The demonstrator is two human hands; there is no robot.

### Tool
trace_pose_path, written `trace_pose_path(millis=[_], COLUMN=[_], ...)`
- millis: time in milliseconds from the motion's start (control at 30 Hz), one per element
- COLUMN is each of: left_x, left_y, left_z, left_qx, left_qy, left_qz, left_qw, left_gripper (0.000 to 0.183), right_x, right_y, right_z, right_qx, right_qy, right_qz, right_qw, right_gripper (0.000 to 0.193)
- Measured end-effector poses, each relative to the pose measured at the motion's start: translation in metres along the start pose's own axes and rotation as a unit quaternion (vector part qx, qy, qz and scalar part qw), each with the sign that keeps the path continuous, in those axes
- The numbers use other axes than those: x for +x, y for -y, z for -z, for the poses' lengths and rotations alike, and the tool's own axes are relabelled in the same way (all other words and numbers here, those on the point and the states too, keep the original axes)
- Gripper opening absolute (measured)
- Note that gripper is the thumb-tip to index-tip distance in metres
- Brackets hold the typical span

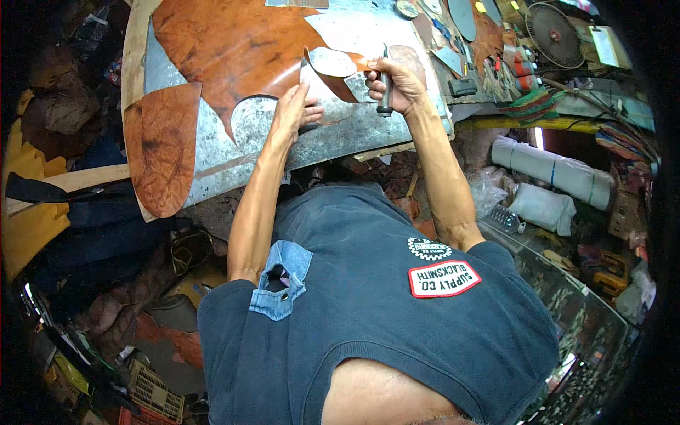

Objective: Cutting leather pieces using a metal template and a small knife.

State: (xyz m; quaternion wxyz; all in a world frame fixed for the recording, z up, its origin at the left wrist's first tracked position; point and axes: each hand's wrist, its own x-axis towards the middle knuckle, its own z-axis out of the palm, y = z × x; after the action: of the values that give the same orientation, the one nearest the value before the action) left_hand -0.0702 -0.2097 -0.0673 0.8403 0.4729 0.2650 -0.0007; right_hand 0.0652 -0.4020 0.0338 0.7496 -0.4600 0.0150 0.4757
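Note:
A large brown leather hide [234, 42] with curved cut edges lies on a scuffed metal sheet [258, 134]. My left hand [292, 112] rests at the hide's cut edge, fingers stretched out and holding nothing. My right hand [400, 86] is closed around a knife [384, 95]; its dark handle points down and its thin blade rises above the fingers. The same fingertips appear to pinch the end of a narrow brown leather strip [359, 62]. Between my hands is a pale oval area [333, 62], bordered by leather; I cannot tell whether it is bare metal or a template.
A long rounded leather piece [163, 152] overhangs the table's left front edge. Tools and scraps crowd the right side, with a round toothed disc [556, 34] and a dark small block [462, 87]. Wrapped white rolls [552, 170] lie below at right.

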Motion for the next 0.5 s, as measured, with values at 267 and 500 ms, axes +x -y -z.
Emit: trace_pose_path(millis=[267,500], left_x=[-0.011,-0.024], left_y=[0.005,0.024], left_z=[-0.022,-0.038], left_qx=[0.406,0.595], left_qy=[-0.082,-0.077], left_qz=[-0.221,-0.292], left_qw=[0.883,0.745], left_gripper=[0.054,0.066], right_x=[0.009,0.001], right_y=[0.033,-0.012], right_z=[0.025,0.028], right_qx=[-0.014,-0.258], right_qy=[-0.06,-0.289], right_qz=[0.09,0.276], right_qw=[0.994,0.88], right_gripper=[0.021,0.032])
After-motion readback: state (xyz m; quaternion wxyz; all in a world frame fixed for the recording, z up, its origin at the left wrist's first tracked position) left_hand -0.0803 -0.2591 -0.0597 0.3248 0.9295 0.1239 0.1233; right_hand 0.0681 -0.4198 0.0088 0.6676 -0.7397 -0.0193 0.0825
